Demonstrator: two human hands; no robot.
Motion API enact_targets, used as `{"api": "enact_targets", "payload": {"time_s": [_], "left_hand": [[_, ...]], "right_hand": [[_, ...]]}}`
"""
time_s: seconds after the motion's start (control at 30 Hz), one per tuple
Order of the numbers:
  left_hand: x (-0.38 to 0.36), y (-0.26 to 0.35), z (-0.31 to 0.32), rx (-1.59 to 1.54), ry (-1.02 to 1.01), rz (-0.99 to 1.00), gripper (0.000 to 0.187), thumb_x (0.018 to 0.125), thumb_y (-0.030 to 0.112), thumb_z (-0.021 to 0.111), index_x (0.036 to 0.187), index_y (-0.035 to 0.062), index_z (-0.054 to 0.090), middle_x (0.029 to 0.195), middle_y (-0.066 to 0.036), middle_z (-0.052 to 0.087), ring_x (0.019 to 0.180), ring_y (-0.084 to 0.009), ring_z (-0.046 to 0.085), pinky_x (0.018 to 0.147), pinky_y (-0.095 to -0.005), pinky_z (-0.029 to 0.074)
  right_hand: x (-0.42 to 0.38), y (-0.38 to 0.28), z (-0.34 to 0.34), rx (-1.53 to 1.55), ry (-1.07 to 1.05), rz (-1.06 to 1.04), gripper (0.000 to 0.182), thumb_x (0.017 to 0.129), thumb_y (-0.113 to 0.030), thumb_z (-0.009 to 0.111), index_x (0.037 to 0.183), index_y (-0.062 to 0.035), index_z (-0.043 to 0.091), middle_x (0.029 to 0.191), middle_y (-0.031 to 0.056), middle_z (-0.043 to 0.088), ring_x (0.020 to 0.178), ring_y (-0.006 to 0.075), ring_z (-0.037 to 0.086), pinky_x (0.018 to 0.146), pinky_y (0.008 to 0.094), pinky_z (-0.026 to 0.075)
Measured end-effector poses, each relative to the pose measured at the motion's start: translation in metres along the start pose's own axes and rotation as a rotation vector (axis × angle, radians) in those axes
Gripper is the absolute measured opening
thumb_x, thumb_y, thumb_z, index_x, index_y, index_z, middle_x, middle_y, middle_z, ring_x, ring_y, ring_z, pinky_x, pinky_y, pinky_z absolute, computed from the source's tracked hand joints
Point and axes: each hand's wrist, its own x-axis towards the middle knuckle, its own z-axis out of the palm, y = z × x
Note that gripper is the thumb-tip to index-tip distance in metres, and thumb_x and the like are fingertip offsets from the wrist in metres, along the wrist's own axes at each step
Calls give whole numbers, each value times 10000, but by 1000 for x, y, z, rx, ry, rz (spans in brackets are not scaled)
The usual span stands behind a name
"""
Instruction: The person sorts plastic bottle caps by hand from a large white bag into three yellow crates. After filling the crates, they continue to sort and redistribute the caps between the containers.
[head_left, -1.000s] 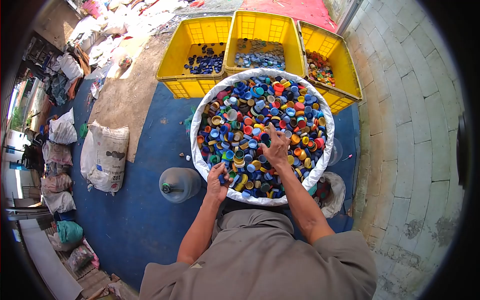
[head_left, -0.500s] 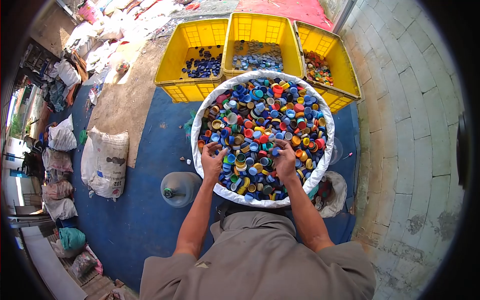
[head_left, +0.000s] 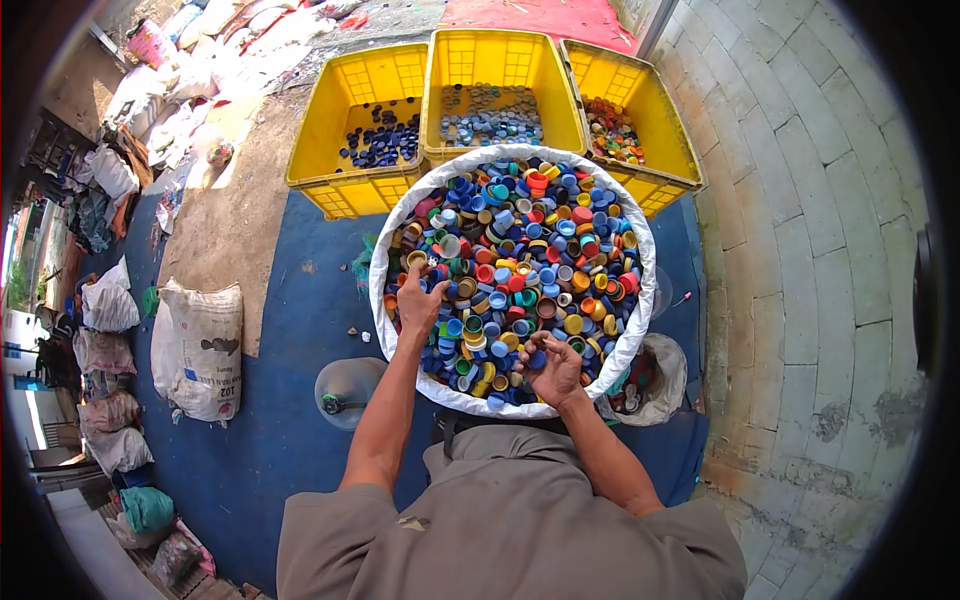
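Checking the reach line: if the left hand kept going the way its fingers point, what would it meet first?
Likely more bottle caps in the white sack; the left hand already touches them.

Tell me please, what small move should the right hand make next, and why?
Probably a short toss or reach forward to the left yellow crate. The right hand is curled near the front of the white sack of mixed caps and seems to hold a dark blue cap; that crate holds dark blue caps. The left hand rests on the pile.

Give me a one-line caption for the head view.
Both hands, left hand and right hand, in a white sack of mixed bottle caps.
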Motion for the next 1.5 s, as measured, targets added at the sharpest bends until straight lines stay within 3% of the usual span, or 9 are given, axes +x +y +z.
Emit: {"api": "enact_targets", "payload": {"time_s": [0.13, 0.23, 0.33, 0.43, 0.6, 0.73, 0.97, 1.17, 1.5], "left_hand": [[2, -7, -1, 46, 15, 36, 458, 709, 188, 805, 1078, 7, 602, 944, -145, 666, 880, -315, 649, 826, -369, 493], [2, -7, -3, 52, 101, 156, 391, 749, 219, 791, 1036, 12, 626, 838, -86, 638, 738, -231, 625, 669, -326, 499], [-4, 5, -19, -802, -74, -602, 318, 805, 247, 759, 995, 33, 621, 796, -29, 583, 648, -121, 558, 512, -262, 432], [-23, 17, -34, -1171, -36, -700, 207, 898, 271, 649, 908, 88, 552, 792, -14, 571, 625, -84, 527, 460, -225, 393], [-63, 13, -47, -1327, -75, -900, 205, 925, 287, 602, 988, 100, 549, 878, -41, 615, 686, -132, 588, 525, -249, 458], [-89, 18, -53, -1291, -48, -921, 243, 911, 329, 634, 977, 112, 546, 886, -37, 625, 716, -139, 613, 564, -248, 485], [-108, 27, -64, -1220, -39, -937, 264, 922, 356, 608, 1023, 121, 545, 847, 1, 599, 728, -133, 611, 582, -273, 487], [-92, 38, -53, -988, -103, -908, 364, 885, 439, 643, 990, 92, 607, 672, 46, 473, 590, -63, 504, 450, -226, 412], [-81, 106, 4, -524, -418, -487, 463, 795, 391, 766, 1046, 18, 654, 733, 29, 560, 573, -23, 486, 421, -180, 370]], "right_hand": [[3, 1, 3, -72, 25, 11, 202, 817, -221, 557, 977, -99, 564, 837, 48, 517, 808, 213, 536, 734, 391, 459], [9, 3, 12, -248, 57, -23, 182, 814, -192, 614, 953, -80, 575, 833, 39, 554, 777, 167, 543, 708, 328, 458], [30, 5, 19, -867, 111, -166, 224, 791, -155, 690, 962, -46, 595, 824, 30, 603, 736, 122, 565, 679, 278, 472], [57, 8, 37, -1428, 102, -440, 292, 765, -131, 733, 1007, -19, 614, 842, 41, 651, 738, 99, 597, 677, 259, 492], [118, 22, 55, -1787, -117, -789, 573, 718, -133, 774, 1224, -20, 531, 1016, 145, 678, 893, 312, 658, 760, 353, 521], [136, 29, 70, -2136, -149, -659, 746, 708, -163, 782, 1357, -43, 434, 1071, 96, 676, 933, 287, 632, 790, 439, 429], [142, 39, 71, -2234, -125, -654, 743, 745, -212, 765, 1381, -54, 415, 1036, 55, 690, 906, 262, 630, 773, 450, 388], [108, 25, 67, -1753, -214, -807, 841, 697, -115, 802, 1396, -17, 344, 1013, 145, 660, 867, 333, 630, 736, 409, 489], [34, -4, 41, -1627, -121, -1043, 914, 719, 39, 733, 1460, -2, 200, 1029, 150, 630, 792, 240, 614, 692, 336, 514]]}}
